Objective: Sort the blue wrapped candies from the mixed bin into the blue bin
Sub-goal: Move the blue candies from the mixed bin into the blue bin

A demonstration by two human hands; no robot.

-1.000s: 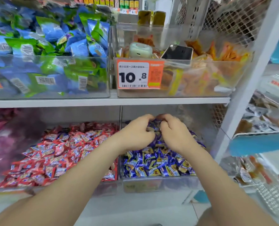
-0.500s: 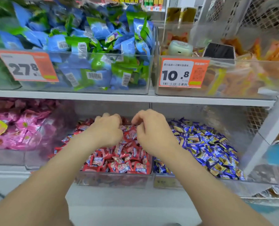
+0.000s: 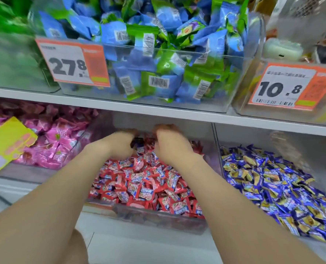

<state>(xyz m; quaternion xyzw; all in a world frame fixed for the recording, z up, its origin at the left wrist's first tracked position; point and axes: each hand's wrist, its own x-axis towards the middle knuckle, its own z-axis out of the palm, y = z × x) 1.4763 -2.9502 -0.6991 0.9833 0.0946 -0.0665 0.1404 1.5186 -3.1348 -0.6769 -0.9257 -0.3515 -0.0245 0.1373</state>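
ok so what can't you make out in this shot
Head view only:
Fingertips of left hand and right hand: curled behind the hands into the red candies, blurred; any grip unclear.
Dark scrap between the hands: too blurred to identify.
Small print on the 27.8 tag: blurred.
Blue candies: cut off by the right edge.

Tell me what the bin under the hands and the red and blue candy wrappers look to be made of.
Bin: clear rigid plastic, probably acrylic; candies show through its front wall, slightly hazy. Red wrappers: thin glossy plastic film, crinkled, with highlights. Blue wrappers: similar shiny film, possibly foil-backed; hard to tell.
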